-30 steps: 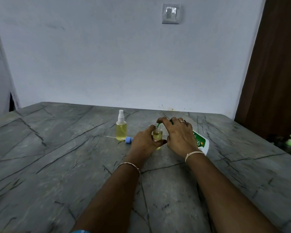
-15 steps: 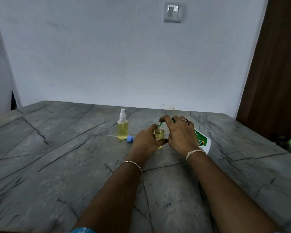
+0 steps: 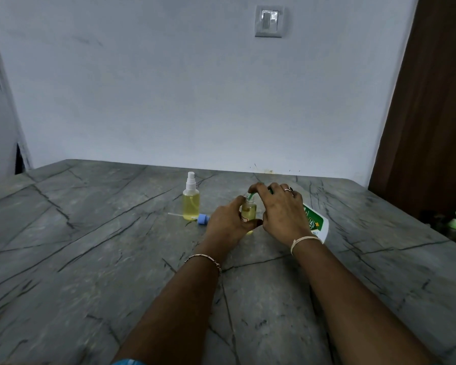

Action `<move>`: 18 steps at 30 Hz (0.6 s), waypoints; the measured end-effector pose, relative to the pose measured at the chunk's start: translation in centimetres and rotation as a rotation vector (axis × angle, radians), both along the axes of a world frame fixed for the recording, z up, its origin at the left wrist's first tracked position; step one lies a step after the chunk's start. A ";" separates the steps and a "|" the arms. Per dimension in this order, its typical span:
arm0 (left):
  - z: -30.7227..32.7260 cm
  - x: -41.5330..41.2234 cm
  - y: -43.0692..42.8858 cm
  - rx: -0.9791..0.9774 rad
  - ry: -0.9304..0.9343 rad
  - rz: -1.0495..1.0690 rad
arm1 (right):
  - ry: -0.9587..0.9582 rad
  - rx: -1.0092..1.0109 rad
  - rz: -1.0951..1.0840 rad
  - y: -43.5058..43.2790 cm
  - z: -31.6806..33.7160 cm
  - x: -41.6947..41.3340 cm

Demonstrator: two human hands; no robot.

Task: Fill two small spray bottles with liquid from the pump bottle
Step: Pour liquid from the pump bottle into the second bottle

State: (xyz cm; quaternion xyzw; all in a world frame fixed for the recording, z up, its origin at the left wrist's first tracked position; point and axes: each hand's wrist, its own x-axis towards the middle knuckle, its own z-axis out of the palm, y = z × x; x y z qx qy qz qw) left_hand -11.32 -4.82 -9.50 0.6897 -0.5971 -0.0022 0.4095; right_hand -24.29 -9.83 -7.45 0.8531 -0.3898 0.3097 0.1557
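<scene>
1. Left hand (image 3: 229,222): grip closed round the open small spray bottle (image 3: 248,212), thumb on the near side and fingers wrapped behind it. The bottle stands upright on the tabletop (image 3: 90,259), partly full of yellow liquid, with no top on.
2. Right hand (image 3: 282,214): fingers curled over the head of the pump bottle (image 3: 317,223), so this grip is closed too. The bottle is tipped over towards the left. Its white body and green label stick out beyond the wrist, and the rest is hidden under the palm.
3. Green nozzle (image 3: 251,196) sits right at the mouth of the small bottle, between the two hands. Can't tell whether liquid is flowing.
4. Second spray bottle (image 3: 191,204): upright to the left of the left hand and clear of it, with its white sprayer on and yellow liquid well up the body.
5. Loose blue spray head (image 3: 203,219) lies flat between that bottle and the left hand, dip tube pointing left.
6. Tabletop is grey stone with dark veins.
7. Room: plain pale wall behind with a light switch (image 3: 269,21) high up, and a brown door (image 3: 432,101) on the right.
</scene>
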 end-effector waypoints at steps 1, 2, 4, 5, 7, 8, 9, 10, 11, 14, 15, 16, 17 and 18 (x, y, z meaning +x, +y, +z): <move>0.0 0.0 0.0 -0.002 0.004 -0.004 | 0.001 -0.003 -0.001 0.0 0.0 0.1; 0.0 0.0 0.0 0.001 0.006 -0.006 | 0.002 -0.008 -0.001 -0.1 -0.1 0.1; 0.0 0.1 0.0 0.016 0.007 -0.002 | 0.012 -0.016 0.001 -0.1 -0.2 0.0; 0.0 0.1 -0.1 0.025 0.009 0.001 | 0.021 -0.018 0.004 -0.2 -0.3 0.0; 0.0 0.2 -0.1 0.030 0.013 0.007 | 0.033 -0.018 0.006 -0.2 -0.4 0.0; 0.0 0.2 -0.1 0.028 0.012 0.008 | 0.035 -0.016 0.005 -0.2 -0.4 0.0; 0.0 0.2 -0.1 0.026 0.011 0.006 | 0.035 -0.014 0.003 -0.2 -0.3 0.0; 0.0 0.2 -0.1 0.027 0.011 0.002 | 0.035 -0.013 0.002 -0.2 -0.3 0.1; 0.0 0.2 -0.1 0.027 0.012 -0.001 | 0.032 -0.012 0.003 -0.2 -0.3 0.1; 0.0 0.1 0.0 0.017 0.012 -0.014 | 0.005 -0.015 0.006 -0.2 -0.1 0.1; 0.0 0.1 0.0 0.016 0.012 -0.018 | 0.000 -0.018 0.007 -0.2 -0.2 0.1; 0.0 0.1 0.0 0.016 0.013 -0.020 | -0.001 -0.022 0.009 -0.3 -0.2 0.1; 0.0 0.1 0.0 0.015 0.014 -0.020 | 0.000 -0.024 0.011 -0.3 -0.2 0.1; 0.0 0.1 -0.1 0.015 0.016 -0.021 | 0.002 -0.022 0.014 -0.4 -0.2 0.1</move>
